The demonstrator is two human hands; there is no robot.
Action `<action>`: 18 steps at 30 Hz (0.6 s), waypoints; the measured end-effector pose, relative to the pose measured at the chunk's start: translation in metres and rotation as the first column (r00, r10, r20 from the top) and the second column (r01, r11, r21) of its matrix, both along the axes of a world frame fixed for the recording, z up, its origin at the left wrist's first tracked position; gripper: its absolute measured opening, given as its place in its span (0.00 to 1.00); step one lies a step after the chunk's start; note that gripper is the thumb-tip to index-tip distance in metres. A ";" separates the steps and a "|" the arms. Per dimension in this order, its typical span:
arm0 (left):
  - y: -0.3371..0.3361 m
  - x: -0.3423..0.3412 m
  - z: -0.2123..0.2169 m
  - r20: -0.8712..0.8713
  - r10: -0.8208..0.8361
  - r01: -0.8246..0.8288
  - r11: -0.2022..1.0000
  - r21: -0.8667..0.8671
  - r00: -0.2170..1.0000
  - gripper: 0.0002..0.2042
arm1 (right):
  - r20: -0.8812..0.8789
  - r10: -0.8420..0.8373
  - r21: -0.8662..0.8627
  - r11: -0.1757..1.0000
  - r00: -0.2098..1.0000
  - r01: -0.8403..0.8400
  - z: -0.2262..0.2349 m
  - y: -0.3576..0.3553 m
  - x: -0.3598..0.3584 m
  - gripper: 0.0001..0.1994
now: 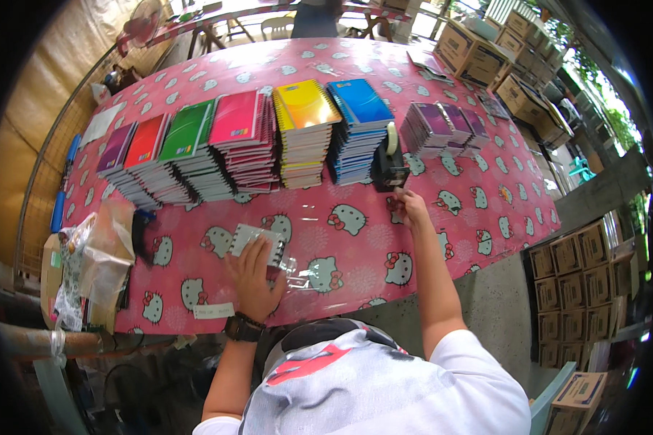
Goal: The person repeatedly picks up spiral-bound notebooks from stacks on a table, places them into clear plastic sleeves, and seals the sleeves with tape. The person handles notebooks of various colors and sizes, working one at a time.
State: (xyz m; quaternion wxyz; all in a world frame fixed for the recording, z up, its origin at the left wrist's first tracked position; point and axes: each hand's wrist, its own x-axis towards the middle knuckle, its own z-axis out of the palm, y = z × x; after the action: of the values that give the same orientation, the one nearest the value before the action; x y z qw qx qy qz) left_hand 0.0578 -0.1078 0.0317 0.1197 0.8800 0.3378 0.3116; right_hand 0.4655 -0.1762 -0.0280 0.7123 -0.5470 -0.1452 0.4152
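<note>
My left hand (pixel 252 279) lies with its fingers stretched out over a small white spiral notebook (pixel 252 239), holding it down on the table. Clear plastic film (pixel 292 274) sticks out beside that notebook. Farther right, my right hand (pixel 412 208) is closed in a pinch at the front end of a black tape dispenser (pixel 392 174). The tape end between its fingers is too small to see clearly. A pale tape roll (pixel 392 138) sits upright in the dispenser. Behind my hands stand stacks of spiral notebooks, among them green (pixel 189 130), yellow (pixel 305 105) and blue (pixel 360 101) ones.
Wrapped purple notebooks (pixel 439 127) stand right of the dispenser. At the left edge lie plastic bags (pixel 109 239) and a blue rod-like object (pixel 59 206). A paper slip (pixel 214 311) rests near the front edge. Cardboard boxes (pixel 573 283) are piled to the right beyond the pink-covered table (pixel 370 254).
</note>
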 end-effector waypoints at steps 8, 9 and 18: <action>0.002 -0.007 0.014 -0.040 0.058 -0.061 0.994 -0.094 0.998 0.32 | 0.464 0.791 -0.241 0.545 0.398 -0.803 0.123 0.104 -0.157 0.11; 0.003 -0.007 0.015 -0.021 0.067 -0.068 0.993 -0.096 0.998 0.32 | 0.526 0.810 -0.320 0.471 0.260 -0.822 0.141 0.114 -0.173 0.13; 0.011 -0.009 0.039 -0.089 0.008 -0.014 0.998 -0.065 0.996 0.35 | 0.515 0.767 -0.817 0.303 -0.383 -0.491 0.135 0.164 -0.219 0.25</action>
State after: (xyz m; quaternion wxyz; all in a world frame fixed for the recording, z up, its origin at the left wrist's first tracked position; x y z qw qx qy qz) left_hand 0.0492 -0.0966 0.0704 0.1316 0.8868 0.3576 0.2616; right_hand 0.2466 -0.0118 0.1065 -0.0033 -0.5434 -0.7727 0.3281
